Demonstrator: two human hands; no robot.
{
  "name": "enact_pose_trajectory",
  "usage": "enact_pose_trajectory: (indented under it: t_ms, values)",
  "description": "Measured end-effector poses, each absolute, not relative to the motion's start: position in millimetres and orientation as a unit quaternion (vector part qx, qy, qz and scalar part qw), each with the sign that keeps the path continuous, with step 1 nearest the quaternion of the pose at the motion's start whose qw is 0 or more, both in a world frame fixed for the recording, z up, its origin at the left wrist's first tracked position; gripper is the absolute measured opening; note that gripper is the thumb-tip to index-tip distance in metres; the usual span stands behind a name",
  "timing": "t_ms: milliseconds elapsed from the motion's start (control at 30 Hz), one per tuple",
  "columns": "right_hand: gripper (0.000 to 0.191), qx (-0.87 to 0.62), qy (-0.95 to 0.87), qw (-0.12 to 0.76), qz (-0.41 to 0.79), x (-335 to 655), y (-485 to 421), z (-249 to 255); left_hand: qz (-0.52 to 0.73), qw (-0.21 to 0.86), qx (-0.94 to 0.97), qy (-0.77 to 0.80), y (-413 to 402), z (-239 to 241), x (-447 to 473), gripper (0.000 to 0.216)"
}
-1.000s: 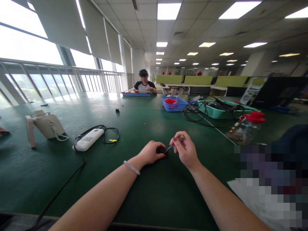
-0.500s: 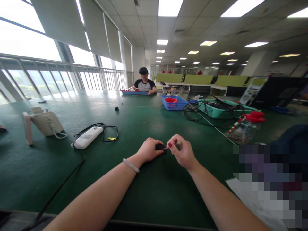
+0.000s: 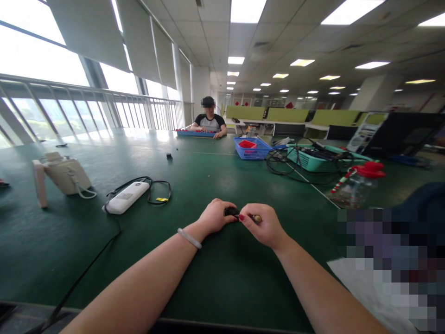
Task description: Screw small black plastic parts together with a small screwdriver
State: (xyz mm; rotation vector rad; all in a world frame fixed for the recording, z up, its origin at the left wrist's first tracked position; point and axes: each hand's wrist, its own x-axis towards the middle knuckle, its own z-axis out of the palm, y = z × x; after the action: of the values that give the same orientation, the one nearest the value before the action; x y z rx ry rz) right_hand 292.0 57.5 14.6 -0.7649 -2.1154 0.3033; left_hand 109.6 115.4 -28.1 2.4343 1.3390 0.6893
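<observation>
My left hand, with a pale bangle on its wrist, grips a small black part close to the green tabletop. Its fingers cover much of the part, so I cannot make out its kind. To the right of it, my right hand is closed around a slim screwdriver. The screwdriver's rounded, brownish-gold end shows past the fingers. Its thin shaft points left to the black part; whether the tip touches it is hidden. The two hands are almost together.
Left of my hands lie a white power strip with a black cord and a beige bottle. Ahead are a blue basket, a green basket with cables, and a red-lidded jar. Across the table sits a person.
My right hand has turned, its fingers curling further over the screwdriver, whose rounded end now sits slightly lower. My left hand stays on the black part.
</observation>
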Motion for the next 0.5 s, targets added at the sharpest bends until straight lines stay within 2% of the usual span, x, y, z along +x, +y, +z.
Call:
enact_pose_trajectory:
  t_ms: [200, 500]
  values:
    - [0.037, -0.306, -0.857, 0.405, 0.09, 290.1, 56.3, 16.1, 0.245, 0.141, 0.843, 0.457, 116.1, -28.9, 109.3, 0.036]
    - [0.043, -0.353, -0.784, 0.489, 0.145, 297.5, 56.6, 17.1, 0.24, 0.148, 0.835, 0.473, 116.5, -29.2, 110.6, 0.038]
